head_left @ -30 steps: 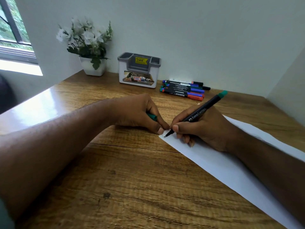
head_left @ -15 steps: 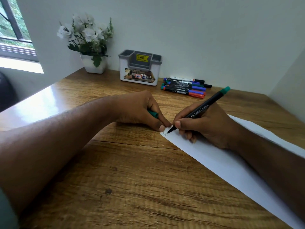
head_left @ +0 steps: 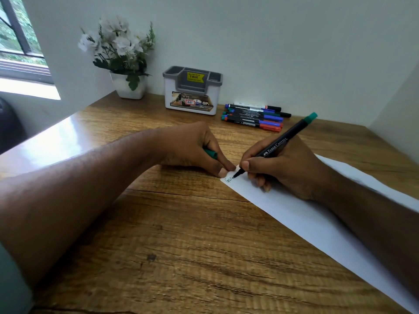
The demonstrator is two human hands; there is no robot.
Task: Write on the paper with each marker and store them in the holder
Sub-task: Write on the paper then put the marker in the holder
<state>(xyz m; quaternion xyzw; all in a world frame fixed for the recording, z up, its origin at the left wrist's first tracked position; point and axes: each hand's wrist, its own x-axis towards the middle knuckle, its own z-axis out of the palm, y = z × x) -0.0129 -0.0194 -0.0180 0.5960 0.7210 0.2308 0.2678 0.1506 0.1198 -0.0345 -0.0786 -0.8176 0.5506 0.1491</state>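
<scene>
Head view: paper on the wooden desk is being pinned by the left hand, which is closed around a green cap, and written on by the right hand, which is gripping a marker.

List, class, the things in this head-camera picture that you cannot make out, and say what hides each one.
- Green cap: mostly buried inside the closed left hand.
- Green handwriting on the white paper sheet: too small to read for certain.
- Paper's far end: cut off by the right edge and covered by the right forearm.
- Grey-and-white plastic holder: its compartments' insides are hidden by its own walls.
- Row of lying markers: overlapping, so the count is unclear.
</scene>
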